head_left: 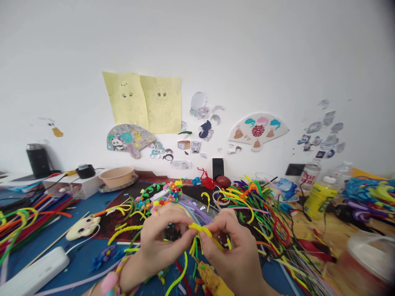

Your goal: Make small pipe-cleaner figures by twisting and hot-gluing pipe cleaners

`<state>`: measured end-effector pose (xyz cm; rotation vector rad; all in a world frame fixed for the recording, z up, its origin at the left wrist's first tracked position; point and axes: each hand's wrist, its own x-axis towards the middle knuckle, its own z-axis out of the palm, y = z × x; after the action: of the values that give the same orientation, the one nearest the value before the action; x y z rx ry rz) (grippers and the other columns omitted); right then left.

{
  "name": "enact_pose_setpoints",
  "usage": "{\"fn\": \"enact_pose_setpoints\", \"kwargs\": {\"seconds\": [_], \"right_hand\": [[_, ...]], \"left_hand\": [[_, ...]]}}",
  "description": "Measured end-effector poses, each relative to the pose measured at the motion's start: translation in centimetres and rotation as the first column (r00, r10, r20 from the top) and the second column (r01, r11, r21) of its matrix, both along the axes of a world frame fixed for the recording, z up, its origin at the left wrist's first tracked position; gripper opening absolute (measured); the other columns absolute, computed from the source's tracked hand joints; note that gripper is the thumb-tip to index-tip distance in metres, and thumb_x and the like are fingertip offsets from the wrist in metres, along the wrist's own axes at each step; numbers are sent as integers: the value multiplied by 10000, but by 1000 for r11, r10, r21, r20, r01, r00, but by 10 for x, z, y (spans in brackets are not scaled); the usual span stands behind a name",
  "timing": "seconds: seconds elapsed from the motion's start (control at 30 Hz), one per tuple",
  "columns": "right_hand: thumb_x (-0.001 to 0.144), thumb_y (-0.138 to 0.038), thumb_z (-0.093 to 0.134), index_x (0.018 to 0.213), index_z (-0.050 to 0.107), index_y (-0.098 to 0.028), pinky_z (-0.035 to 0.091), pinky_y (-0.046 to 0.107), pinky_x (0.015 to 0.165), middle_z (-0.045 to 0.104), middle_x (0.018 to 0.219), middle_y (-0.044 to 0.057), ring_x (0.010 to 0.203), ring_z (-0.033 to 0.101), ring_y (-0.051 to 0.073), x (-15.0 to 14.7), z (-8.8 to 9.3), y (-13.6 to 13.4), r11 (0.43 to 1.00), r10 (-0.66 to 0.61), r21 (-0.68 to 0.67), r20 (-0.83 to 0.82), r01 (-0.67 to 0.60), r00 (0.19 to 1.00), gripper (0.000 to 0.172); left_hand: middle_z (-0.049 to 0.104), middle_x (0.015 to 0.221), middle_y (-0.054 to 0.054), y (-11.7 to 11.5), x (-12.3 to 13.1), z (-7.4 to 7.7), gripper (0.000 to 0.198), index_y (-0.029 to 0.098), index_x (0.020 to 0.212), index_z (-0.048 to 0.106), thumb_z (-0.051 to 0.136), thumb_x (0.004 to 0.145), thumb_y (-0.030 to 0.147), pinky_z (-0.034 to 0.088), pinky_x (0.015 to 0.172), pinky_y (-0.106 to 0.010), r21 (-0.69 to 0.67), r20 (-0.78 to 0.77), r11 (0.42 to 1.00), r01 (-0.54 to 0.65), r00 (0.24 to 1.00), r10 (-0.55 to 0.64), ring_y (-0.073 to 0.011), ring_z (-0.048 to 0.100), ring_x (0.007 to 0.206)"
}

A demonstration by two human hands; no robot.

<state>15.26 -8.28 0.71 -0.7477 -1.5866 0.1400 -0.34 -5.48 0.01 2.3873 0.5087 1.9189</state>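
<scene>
My left hand (160, 240) and my right hand (233, 250) meet low in the middle of the view, both pinched on a bundle of yellow pipe cleaners (202, 231). The yellow stems bend between my fingertips and trail down toward me. Just behind my hands lies a clear packet of pale purple pipe cleaners (193, 207). A small bunch of pipe-cleaner flowers (168, 195) sits beyond it. Under my right wrist lies a yellow-orange object (212, 281) that I cannot make out clearly.
Loose pipe cleaners in many colours lie in heaps at the left (27, 220) and right (265, 213) on the blue tabletop (83, 255). A white power strip (33, 271), a beige bowl (116, 176), a yellow bottle (319, 197) and a lidded cup (370, 257) stand around. Paper drawings hang on the wall.
</scene>
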Motion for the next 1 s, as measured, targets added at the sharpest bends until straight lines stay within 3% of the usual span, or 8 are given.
{"fn": "enact_pose_setpoints", "kwargs": {"seconds": [0.13, 0.27, 0.43, 0.7, 1.0], "right_hand": [[698, -104, 582, 611, 513, -185, 396, 236, 521, 455, 519, -51, 515, 434, 102, -1, -3, 3, 996, -46, 72, -5, 46, 999, 138], [707, -94, 572, 612, 508, -188, 385, 253, 551, 436, 507, -65, 497, 417, 94, -2, -3, 5, 989, -74, 132, 23, 70, 997, 149], [708, -100, 572, 611, 514, -192, 384, 259, 552, 428, 507, -66, 496, 420, 98, -2, -5, 5, 988, -88, 129, 8, 86, 996, 146], [727, -121, 557, 608, 499, -198, 397, 268, 552, 433, 514, -68, 469, 423, 94, -7, -12, 5, 988, -107, 111, -30, 109, 994, 154], [738, -119, 549, 598, 499, -203, 378, 275, 560, 411, 480, -75, 467, 405, 100, -14, -16, 3, 982, -145, 115, -73, 153, 987, 171]], "left_hand": [[624, 616, -12, -3, 6, 0, 132, 165, 793, 623, 656, 725, 58, 481, 552, -244, -82, 22, 994, -71, 997, 73, -132, 573, 584], [624, 619, -13, -3, 9, -3, 142, 164, 804, 629, 655, 720, 52, 485, 569, -251, -106, 66, 994, -35, 997, 42, -131, 573, 586], [606, 586, -8, -4, 14, -8, 113, 169, 778, 633, 645, 735, 64, 475, 540, -245, -167, 146, 986, 12, 989, 13, -135, 559, 576], [559, 562, 15, -8, 22, -21, 124, 174, 668, 585, 654, 736, 96, 446, 489, -198, -283, 308, 959, 21, 949, 70, -108, 519, 534], [502, 528, 38, -10, 24, -23, 175, 178, 630, 538, 650, 736, 95, 413, 472, -205, -295, 319, 955, -6, 942, 105, -101, 485, 506]]}}
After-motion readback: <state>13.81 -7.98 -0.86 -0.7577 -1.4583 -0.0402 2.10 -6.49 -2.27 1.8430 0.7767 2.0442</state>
